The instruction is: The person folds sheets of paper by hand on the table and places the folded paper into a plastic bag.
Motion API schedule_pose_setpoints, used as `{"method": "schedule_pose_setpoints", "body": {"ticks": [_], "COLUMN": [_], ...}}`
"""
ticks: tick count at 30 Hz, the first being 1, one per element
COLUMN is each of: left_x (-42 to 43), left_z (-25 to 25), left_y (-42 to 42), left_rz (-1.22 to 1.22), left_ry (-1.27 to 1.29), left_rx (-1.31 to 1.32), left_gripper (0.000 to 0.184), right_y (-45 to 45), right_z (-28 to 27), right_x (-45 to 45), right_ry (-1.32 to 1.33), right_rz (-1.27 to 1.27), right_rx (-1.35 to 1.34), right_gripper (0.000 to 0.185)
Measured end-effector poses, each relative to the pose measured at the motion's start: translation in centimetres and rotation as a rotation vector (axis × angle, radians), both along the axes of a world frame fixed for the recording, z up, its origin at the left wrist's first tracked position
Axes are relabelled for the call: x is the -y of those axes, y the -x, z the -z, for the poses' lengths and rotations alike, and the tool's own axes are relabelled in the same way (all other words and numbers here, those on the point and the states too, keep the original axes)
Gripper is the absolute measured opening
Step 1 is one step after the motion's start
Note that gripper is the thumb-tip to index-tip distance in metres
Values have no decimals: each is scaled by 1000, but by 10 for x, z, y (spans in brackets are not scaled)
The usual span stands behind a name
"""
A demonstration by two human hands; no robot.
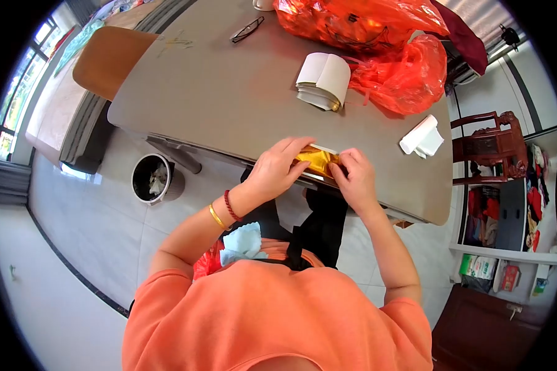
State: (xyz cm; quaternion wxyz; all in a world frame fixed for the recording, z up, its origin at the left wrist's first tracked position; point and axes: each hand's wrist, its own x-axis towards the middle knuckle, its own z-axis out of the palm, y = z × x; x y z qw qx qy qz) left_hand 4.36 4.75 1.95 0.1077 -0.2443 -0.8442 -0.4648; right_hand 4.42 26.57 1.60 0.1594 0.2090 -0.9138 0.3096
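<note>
A sheet of shiny gold foil paper with a white edge is held between both hands at the table's near edge. My left hand grips its left side, thumb and fingers closed on it. On the opposite side, my right hand pinches the paper between thumb and fingers. The sheet looks partly bent or folded; its underside is hidden. Beyond the hands stands a stack of white paper, curved, with a bit of gold at its lower corner. To the right lies a folded white paper piece.
Red plastic bags fill the far right of the grey table. Eyeglasses rest near the far edge. A brown chair stands at left, a trash bin on the floor, a carved wooden chair at right.
</note>
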Motion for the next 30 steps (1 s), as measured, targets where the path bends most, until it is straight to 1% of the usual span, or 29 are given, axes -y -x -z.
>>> {"method": "schedule_pose_setpoints", "body": {"ticks": [2, 5, 6, 8, 9, 14, 17, 20, 23, 26, 27, 30], "left_x": [1, -3, -8, -15, -15, -16, -15, -14, -13, -11, -13, -18], "left_z": [2, 4, 7, 10, 12, 22, 25, 24, 28, 25, 20, 14], "left_y": [-1, -13, -20, -32, -33, -41, -44, -43, -37, -22, -18, -6], "left_rz": [-111, -48, -24, 28, 23, 30, 32, 20, 29, 5, -25, -39], "left_ry": [141, 241, 243, 404, 436, 540, 541, 553, 470, 424, 385, 393], "left_rx": [-309, -500, -516, -486, -463, -401, -394, -458, -460, -539, -570, -603], "left_gripper": [38, 41, 45, 42, 43, 46, 47, 46, 46, 39, 34, 31], "right_y": [0, -5, -6, -5, -6, -8, -7, -8, -9, -12, -13, -12], "right_z": [6, 6, 4, 5, 5, 4, 6, 5, 3, 2, 2, 6], "right_x": [3, 8, 10, 15, 15, 7, 4, 2, -1, -7, -10, -21], "right_ry": [-30, -44, -44, -15, -2, -33, -9, 5, 83, 153, 168, 170], "right_rz": [48, 107, 121, 137, 146, 63, 22, -12, -22, -11, -5, 2], "right_rx": [-13, -17, -19, -92, -127, -73, -49, -41, 1, 54, 70, 71], "right_gripper": [14, 15, 15, 15, 16, 25, 26, 24, 21, 18, 18, 16]}}
